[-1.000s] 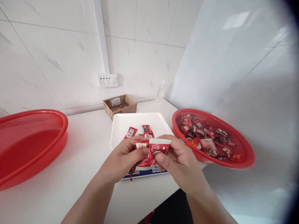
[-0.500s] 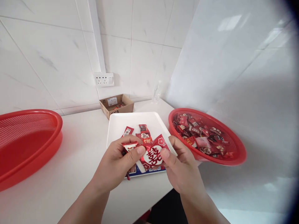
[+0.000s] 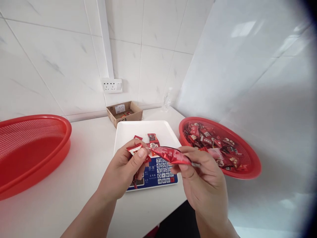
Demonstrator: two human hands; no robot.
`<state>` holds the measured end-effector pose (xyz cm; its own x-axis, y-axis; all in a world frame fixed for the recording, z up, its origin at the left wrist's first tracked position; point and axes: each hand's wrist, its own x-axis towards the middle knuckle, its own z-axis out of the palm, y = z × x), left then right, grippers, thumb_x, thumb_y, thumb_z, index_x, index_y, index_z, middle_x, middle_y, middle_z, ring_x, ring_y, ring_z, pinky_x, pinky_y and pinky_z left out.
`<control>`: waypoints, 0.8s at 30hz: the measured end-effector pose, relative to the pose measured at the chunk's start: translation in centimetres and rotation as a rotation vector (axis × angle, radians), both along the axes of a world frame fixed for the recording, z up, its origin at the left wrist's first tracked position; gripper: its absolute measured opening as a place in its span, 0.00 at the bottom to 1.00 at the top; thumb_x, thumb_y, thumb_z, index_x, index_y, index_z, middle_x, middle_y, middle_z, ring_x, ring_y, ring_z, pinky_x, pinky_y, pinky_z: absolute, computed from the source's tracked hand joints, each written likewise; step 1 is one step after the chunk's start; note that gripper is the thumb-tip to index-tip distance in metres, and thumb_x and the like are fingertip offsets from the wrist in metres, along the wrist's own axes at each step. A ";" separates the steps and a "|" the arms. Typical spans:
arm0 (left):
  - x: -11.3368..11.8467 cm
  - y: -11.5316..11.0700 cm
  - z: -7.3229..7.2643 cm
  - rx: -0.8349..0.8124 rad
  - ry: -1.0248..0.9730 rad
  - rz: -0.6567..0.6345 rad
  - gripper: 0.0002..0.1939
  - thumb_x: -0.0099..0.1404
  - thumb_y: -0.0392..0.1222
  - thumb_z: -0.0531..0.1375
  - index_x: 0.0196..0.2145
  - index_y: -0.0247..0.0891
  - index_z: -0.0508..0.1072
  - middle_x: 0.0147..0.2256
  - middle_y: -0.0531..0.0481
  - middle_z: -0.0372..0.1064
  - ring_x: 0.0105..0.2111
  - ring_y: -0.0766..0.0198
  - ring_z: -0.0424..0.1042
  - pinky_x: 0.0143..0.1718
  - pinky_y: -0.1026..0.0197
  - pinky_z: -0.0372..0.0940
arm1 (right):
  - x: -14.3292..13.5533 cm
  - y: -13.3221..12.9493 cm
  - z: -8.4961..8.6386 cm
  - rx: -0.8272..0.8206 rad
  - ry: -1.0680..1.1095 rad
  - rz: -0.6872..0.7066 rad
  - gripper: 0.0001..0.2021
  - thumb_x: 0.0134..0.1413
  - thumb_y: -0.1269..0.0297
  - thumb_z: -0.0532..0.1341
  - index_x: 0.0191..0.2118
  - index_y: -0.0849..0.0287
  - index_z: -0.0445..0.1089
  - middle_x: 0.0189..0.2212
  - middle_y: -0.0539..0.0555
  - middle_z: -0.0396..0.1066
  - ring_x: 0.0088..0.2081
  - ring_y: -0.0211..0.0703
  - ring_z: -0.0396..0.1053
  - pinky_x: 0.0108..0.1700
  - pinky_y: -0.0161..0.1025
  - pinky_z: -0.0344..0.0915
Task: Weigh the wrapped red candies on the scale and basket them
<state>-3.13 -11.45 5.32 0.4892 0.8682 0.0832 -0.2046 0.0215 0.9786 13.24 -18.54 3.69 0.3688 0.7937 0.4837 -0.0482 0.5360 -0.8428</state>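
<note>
My hands above front of desk (image 3: 81, 165), over blue keypad of scale (image 3: 158, 172). Left hand (image 3: 123, 168) pinched on small red-and-white wrapped candies (image 3: 135, 149), thumb on top. Right hand (image 3: 203, 178) clamped on flat shiny red foil pouch (image 3: 172, 154), held edge-on between hands, just beside candies. White square plastic tray (image 3: 138, 130) behind, few candies in it. Red mesh basket of sweets (image 3: 247, 170) to right; second red basket (image 3: 34, 148) far left.

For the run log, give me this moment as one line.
left hand: grips small candies | right hand: pinches red pouch | below: scale, candies on its tray | right: full basket
</note>
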 end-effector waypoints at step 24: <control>0.3 -0.2 -0.7 -0.083 0.012 -0.171 0.22 0.66 0.63 0.57 0.36 0.39 0.70 0.18 0.58 0.61 0.17 0.72 0.58 0.19 0.70 0.54 | 0.0 0.5 -0.1 -0.166 0.093 0.190 0.17 0.55 0.61 0.70 0.51 0.40 0.76 0.43 0.49 0.81 0.40 0.39 0.79 0.42 0.35 0.77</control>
